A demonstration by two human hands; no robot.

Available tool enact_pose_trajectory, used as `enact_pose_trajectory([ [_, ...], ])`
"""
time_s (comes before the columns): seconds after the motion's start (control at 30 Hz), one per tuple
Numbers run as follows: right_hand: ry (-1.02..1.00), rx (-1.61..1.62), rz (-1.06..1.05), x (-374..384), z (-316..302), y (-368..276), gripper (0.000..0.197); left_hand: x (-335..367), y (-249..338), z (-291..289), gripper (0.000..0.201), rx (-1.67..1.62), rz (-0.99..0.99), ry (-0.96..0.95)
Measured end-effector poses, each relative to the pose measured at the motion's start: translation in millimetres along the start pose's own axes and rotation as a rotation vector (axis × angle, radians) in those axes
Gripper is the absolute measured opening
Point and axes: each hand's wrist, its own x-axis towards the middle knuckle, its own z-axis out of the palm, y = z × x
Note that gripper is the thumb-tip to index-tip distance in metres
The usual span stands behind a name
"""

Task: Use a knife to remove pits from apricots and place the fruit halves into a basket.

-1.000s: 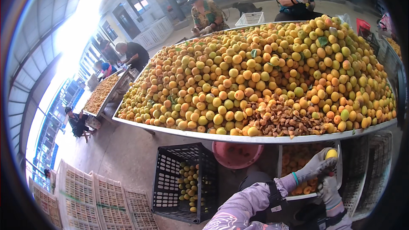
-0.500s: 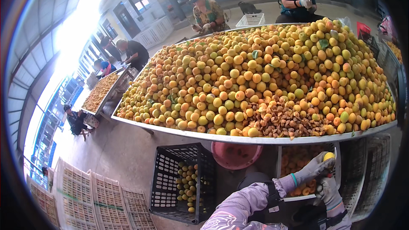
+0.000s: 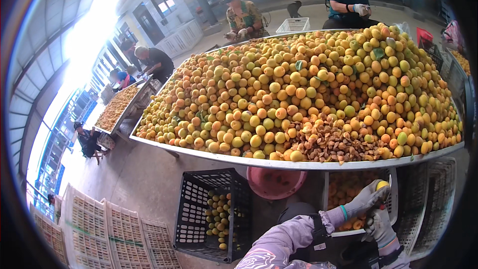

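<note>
My left hand (image 3: pixel 367 200), in a grey work glove, is closed around a yellow apricot (image 3: pixel 382 185) that shows at its fingertips. Just below it is my right hand (image 3: pixel 380 226), gloved too, with its fingers curled in close to the left one. Whatever the right fingers grip is too small and hidden to make out. Both hands are over a white crate (image 3: pixel 326 193) holding orange apricot pieces (image 3: pixel 343 184). Beyond them, a metal-edged table (image 3: pixel 239 159) bears a large heap of whole apricots (image 3: pixel 279 89), with a pile of brown pits (image 3: pixel 338 142) at its near edge.
A black crate (image 3: pixel 196 214) with some greenish apricots stands left of a pink basin (image 3: pixel 276 182). White crates (image 3: pixel 112 231) are at the lower left, and more (image 3: pixel 438 199) at the right. Co-workers (image 3: pixel 348 2) sit across the table; another fruit table (image 3: pixel 119 107) stands far left.
My left hand and its apricot have shifted slightly down and left. The right hand stays close beneath it. Across the table, the co-workers' hands have moved a little.
</note>
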Motion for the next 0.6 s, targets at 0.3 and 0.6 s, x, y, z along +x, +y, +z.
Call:
enact_pose_trajectory([
  [0.3,-0.053,-0.233,0.122,-25.1,11.9,-40.7,0.014,13.3,-9.1,-12.7,0.039,0.119,0.125,-0.062],
  [0.6,0.148,-0.237,0.075,-13.9,30.1,-15.0,0.016,-5.8,6.7,1.4,0.042,-0.027,-0.093,0.028],
])
